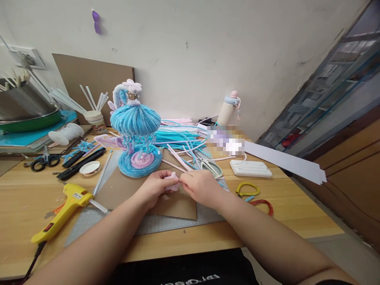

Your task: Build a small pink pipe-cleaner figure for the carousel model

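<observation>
My left hand pinches a small pale pink piece of fuzzy pipe cleaner between thumb and fingers. At the right edge of that piece my right hand is closed, its fingertips pinched together; they hide what they grip there. Both hands are over a brown cardboard sheet on a grey cutting mat. Just behind my left hand stands a blue pipe-cleaner jellyfish on a round coiled base of blue and pink.
Loose pipe cleaners lie behind my hands, with grey-handled scissors. A yellow glue gun is at left, near black scissors. A white power bank and red-and-yellow-handled pliers sit at right, a bottle behind.
</observation>
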### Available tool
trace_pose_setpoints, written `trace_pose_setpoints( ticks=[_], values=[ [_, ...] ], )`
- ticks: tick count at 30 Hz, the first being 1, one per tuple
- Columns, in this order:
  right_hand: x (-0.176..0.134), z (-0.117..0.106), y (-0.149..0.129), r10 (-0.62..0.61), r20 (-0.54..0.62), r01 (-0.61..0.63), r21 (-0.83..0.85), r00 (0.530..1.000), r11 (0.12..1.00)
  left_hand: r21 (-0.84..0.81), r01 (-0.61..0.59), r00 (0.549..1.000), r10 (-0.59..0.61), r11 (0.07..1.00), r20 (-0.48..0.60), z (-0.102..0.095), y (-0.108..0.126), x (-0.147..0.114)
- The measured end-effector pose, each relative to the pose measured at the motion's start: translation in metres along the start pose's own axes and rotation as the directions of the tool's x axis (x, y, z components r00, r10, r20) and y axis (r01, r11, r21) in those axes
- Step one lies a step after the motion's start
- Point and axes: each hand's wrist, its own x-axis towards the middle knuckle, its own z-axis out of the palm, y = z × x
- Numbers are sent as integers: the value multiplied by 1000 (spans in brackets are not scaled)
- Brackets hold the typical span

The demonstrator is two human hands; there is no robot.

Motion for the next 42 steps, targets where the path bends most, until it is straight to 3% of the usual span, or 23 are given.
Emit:
trace_pose_setpoints(
  ticks=[4,8,12,16,18,21,24,26,29,35,42],
  values=[
    [-1,3,-1,-5,-39,3,-54,999,999,-49,-7,999,5,999,-32,2,-2,-1],
    [-2,4,-5,24,-128,-34,-75,991,997,13,-98,989,99,995,-108,3,0,-3],
    [-2,1,-4,46,-183,-54,-39,982,998,184,-157,972,185,970,-147,3,6,-7],
    [-1,-2,-1,33,-153,-34,-3,988,999,457,-205,959,270,866,-80,5,10,-12],
    [-1,-1,0,22,-142,-19,23,990,1000,513,-195,962,266,836,-68,7,9,-13],
    [-1,1,0,56,-191,-29,144,980,989,399,-158,972,214,903,-98,9,7,-12],
    [1,1,1,112,-210,-36,338,971,940,90,-127,990,132,988,-56,9,5,-10],
    [2,-1,5,124,-196,-19,466,973,884,-97,-82,997,83,992,4,8,6,-9],
    [3,-5,12,119,-167,13,629,979,777,-252,-28,996,49,967,79,6,9,-9],
    [1,-6,18,155,-26,-63,838,988,542,-348,-23,992,66,937,111,6,13,-10],
    [4,-4,13,203,-111,-31,808,973,589,-358,-73,991,107,931,77,7,10,-9]
  ],
)
